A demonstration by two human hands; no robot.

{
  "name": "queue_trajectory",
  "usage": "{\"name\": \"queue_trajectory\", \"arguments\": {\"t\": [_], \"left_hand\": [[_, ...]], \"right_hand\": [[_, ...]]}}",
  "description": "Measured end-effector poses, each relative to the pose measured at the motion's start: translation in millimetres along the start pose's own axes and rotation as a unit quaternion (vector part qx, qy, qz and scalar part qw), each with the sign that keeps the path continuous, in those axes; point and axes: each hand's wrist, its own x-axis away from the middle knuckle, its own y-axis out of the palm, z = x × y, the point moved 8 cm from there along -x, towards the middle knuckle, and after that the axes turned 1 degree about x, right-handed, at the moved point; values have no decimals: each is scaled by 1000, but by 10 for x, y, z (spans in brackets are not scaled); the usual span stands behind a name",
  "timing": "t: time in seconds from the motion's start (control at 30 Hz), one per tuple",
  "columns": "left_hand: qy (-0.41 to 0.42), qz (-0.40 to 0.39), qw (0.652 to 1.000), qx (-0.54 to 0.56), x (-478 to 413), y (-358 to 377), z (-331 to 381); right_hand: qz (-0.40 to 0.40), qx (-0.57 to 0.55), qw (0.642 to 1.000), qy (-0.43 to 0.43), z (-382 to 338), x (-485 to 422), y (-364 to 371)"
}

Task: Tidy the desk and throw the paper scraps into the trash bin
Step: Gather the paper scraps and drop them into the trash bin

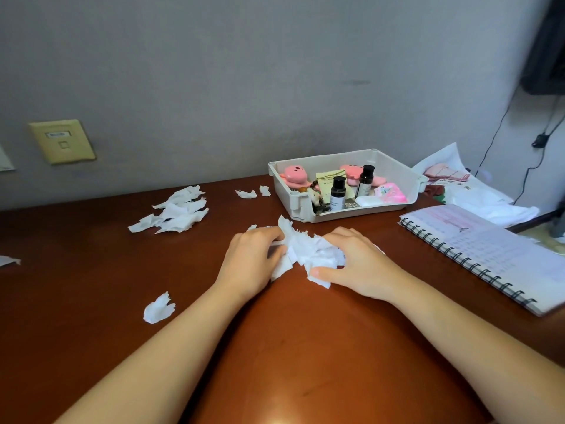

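A bunch of torn white paper scraps (pixel 305 250) lies in the middle of the brown desk (pixel 305 347). My left hand (pixel 249 264) presses on its left side and my right hand (pixel 357 264) on its right side, fingers curled around the paper. A larger heap of scraps (pixel 175 212) lies further back on the left. One single scrap (pixel 158 308) sits near my left forearm. Two small scraps (pixel 252 192) lie by the wall, left of the tray. Another scrap (pixel 9 260) shows at the left edge. No trash bin is in view.
A grey plastic tray (pixel 406 175) with two dark bottles, pink items and small bits stands at the back right. An open spiral notebook (pixel 489 255) lies on the right. White plastic and cloth (pixel 477 194) lie behind it. Cables hang on the right wall.
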Motion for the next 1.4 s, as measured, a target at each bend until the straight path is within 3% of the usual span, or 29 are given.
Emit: {"name": "queue_trajectory", "arguments": {"t": [0.27, 0.37, 0.53, 0.7, 0.8, 1.03, 1.4], "left_hand": [[-2, 97, 995, 10, -8, -134, -65], [-3, 110, 994, 15, -1, -163, -70], [-12, 121, 992, 30, 21, -218, -76], [-56, 110, 988, 96, 9, -370, -149], [-43, 106, 988, 101, -1, -556, -98], [-10, 136, 988, 78, 66, -1056, 113], [58, 59, 987, 140, 519, -893, 856]], "right_hand": [[29, -39, 998, 40, 100, 1, -50], [33, -18, 998, 55, 174, -9, -30], [80, -99, 990, 63, 149, 15, -176], [119, -147, 977, 101, 194, 42, -355], [137, -190, 966, 110, 194, 86, -458], [219, -121, 967, 51, -110, 194, -899], [193, -148, 970, 21, -281, 836, -1185]]}}
